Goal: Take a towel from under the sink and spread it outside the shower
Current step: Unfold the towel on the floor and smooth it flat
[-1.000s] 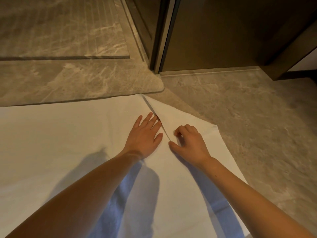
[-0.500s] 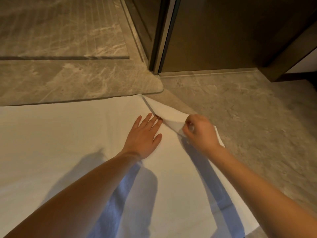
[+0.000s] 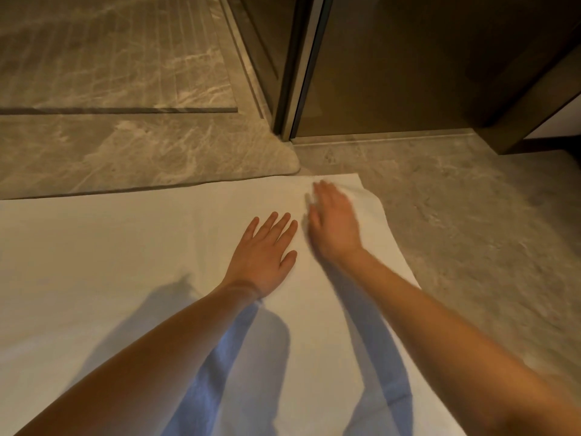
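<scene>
Two bare forearms are seen reaching up from the bottom of the frame onto a white towel spread flat on the floor. The left hand, at centre frame, is laid palm down on the cloth with fingers straight and slightly fanned, nothing gripped. The right hand, just beside it to the upper right, is blurred; it is also held flat and open on the towel, fingers extended toward the towel's far right corner, where the cloth is a little rumpled. The two hands are close together but not touching.

The towel fills the lower left and centre of the frame, its far edge lying along a raised marble threshold with a rounded end. Beyond this, in the upper left, a grooved marble shower floor is seen. A dark metal door frame stands at upper centre, with a brown panel to its right. Grey stone floor is shown bare on the right. Arm shadows are cast across the towel's lower part.
</scene>
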A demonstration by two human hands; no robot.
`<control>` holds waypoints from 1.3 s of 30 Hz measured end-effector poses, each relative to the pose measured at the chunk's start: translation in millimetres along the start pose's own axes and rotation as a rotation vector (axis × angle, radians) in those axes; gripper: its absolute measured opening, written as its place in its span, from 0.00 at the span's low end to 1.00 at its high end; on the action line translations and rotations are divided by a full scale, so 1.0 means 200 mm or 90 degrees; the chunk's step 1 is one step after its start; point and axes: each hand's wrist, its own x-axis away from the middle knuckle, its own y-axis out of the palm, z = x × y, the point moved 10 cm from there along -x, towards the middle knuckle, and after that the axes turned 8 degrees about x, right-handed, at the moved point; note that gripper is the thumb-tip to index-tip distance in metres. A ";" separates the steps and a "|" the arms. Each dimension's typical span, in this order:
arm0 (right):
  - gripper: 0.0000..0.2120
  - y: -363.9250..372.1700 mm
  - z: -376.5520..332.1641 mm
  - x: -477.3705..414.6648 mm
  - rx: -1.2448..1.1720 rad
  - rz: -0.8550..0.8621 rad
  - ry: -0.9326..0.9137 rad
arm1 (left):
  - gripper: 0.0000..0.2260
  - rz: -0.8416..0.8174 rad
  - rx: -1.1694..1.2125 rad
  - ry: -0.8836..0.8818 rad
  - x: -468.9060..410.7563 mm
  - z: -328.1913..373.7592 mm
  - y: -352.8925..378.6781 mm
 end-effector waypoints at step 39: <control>0.26 0.08 0.28 0.82 0.026 -0.143 0.083 | 0.27 -0.024 0.045 0.190 0.36 0.57 0.08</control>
